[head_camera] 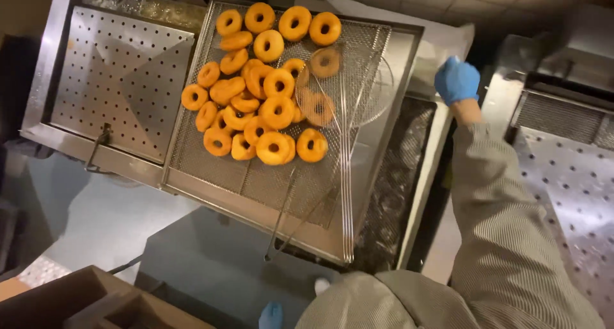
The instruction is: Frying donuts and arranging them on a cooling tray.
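On mesh draining tray [256,182] we see fried donuts [268,105] piled, wire skimmer [345,111] beside. Our right hand [456,79], blue-gloved, rests at fryer edge, grip state unclear. Left hand [271,316] barely visible, can't tell grip.

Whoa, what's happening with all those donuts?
A person in blue gloves stands at a metal fryer station. A heap of golden ring donuts lies on a wire mesh tray, with a round wire skimmer resting on the tray over a few of them. The right hand reaches out past the tray's far corner, holding nothing that shows. The left hand hangs low, barely in view.
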